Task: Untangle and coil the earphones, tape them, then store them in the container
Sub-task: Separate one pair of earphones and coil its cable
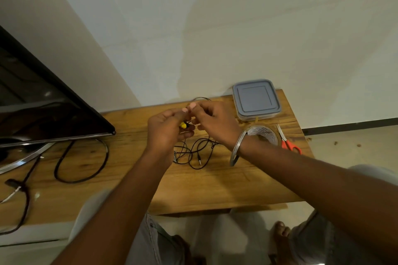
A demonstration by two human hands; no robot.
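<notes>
On the wooden table (215, 183), the lidded container (256, 99) sits far right, with the tape roll (263, 133) just nearer. Over the middle, the left hand (165, 129) curls round the earphones (193, 153) at a yellow earbud (183, 125). The right hand (213, 122) pinches the cord beside it, and the rest lies tangled below. The bud is best held firm while loops are drawn out slowly, never yanked.
</notes>
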